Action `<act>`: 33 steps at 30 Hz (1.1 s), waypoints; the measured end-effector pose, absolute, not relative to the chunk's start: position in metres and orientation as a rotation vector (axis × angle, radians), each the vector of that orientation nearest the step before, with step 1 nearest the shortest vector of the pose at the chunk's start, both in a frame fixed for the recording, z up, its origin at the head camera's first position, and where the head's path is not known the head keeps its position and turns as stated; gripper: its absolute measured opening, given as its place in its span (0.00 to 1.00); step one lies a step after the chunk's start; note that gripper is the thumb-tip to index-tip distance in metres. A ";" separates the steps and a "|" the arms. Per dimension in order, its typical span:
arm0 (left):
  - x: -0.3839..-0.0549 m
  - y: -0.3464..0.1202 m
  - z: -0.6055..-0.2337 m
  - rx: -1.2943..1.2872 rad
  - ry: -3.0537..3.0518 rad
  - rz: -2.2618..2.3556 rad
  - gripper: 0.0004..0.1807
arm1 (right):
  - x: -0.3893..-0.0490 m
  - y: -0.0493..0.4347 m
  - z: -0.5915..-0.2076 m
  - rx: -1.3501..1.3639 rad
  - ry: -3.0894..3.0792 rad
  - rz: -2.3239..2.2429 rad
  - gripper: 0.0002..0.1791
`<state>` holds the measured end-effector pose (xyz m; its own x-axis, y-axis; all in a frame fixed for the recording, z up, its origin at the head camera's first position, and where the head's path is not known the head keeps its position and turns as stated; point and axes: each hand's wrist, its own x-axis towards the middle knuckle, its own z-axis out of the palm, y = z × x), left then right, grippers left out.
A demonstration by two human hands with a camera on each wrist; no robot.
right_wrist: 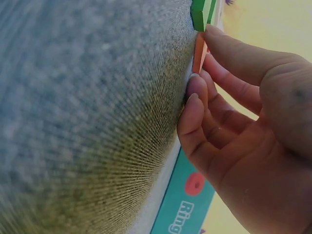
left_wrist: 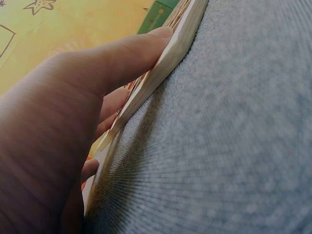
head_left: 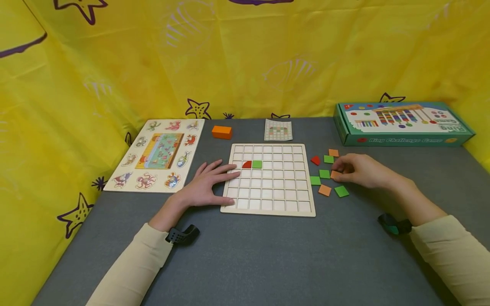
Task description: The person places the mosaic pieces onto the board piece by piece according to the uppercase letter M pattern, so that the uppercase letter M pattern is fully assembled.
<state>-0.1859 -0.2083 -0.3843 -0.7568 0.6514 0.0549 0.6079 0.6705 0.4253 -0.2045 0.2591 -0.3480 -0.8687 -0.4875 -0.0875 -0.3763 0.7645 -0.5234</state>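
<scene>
A pale wooden grid board (head_left: 284,184) lies on the grey table, with a red quarter-round tile (head_left: 247,164) and a green square tile (head_left: 257,164) side by side in its cells. My left hand (head_left: 208,185) rests at the board's left edge, fingers spread and thumb on the near corner. To the right of the board, my right hand (head_left: 357,170) pinches an orange square tile (right_wrist: 199,51) between thumb and fingers, low at the tabletop. Around it lie loose tiles: several green squares (head_left: 342,191), two orange squares (head_left: 325,190) and a red piece (head_left: 315,160).
Behind the board lies a small printed grid card (head_left: 278,130), with an orange block (head_left: 222,132) to its left. A sea-animal puzzle board (head_left: 153,157) occupies the left side. The green Ring Challenge Game box (head_left: 403,124) stands back right, before a yellow cloth (head_left: 245,63).
</scene>
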 end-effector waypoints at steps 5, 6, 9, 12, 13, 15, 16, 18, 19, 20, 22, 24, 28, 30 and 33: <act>-0.186 -0.209 -0.385 1.047 2.781 0.651 0.45 | -0.205 0.258 -0.349 -0.713 2.736 -0.748 0.09; -0.186 -0.209 -0.385 1.047 2.782 0.652 0.45 | -0.204 0.258 -0.348 -0.716 2.735 -0.748 0.09; -0.186 -0.208 -0.385 1.050 2.782 0.650 0.45 | -0.203 0.258 -0.348 -0.725 2.730 -0.757 0.08; -0.186 -0.209 -0.384 1.052 2.782 0.651 0.45 | -0.203 0.258 -0.346 -0.722 2.729 -0.775 0.06; -0.186 -0.209 -0.384 1.052 2.782 0.652 0.45 | -0.203 0.258 -0.345 -0.722 2.728 -0.780 0.05; -0.185 -0.209 -0.384 1.056 2.780 0.657 0.45 | -0.204 0.257 -0.342 -0.718 2.728 -0.784 0.04; -0.185 -0.209 -0.384 1.058 2.779 0.661 0.45 | -0.204 0.257 -0.341 -0.719 2.726 -0.783 0.04; -0.185 -0.209 -0.384 1.065 2.778 0.660 0.45 | -0.206 0.256 -0.338 -0.727 2.727 -0.786 0.04; -0.185 -0.209 -0.384 1.068 2.779 0.661 0.45 | -0.207 0.255 -0.337 -0.732 2.727 -0.791 0.04; -0.185 -0.208 -0.384 1.069 2.779 0.659 0.45 | -0.207 0.254 -0.336 -0.736 2.728 -0.800 0.04; -0.185 -0.208 -0.384 1.067 2.781 0.653 0.45 | -0.208 0.252 -0.334 -0.754 2.726 -0.825 0.04; -0.185 -0.208 -0.383 1.058 2.780 0.654 0.45 | -0.210 0.248 -0.333 -0.771 2.716 -0.849 0.04; -0.183 -0.208 -0.381 1.052 2.779 0.659 0.45 | -0.212 0.237 -0.331 -0.765 2.693 -0.875 0.07; -0.182 -0.208 -0.380 1.055 2.777 0.667 0.44 | -0.214 0.231 -0.330 -0.757 2.689 -0.872 0.08; -0.183 -0.207 -0.380 1.058 2.778 0.664 0.44 | -0.218 0.222 -0.329 -0.760 2.688 -0.882 0.09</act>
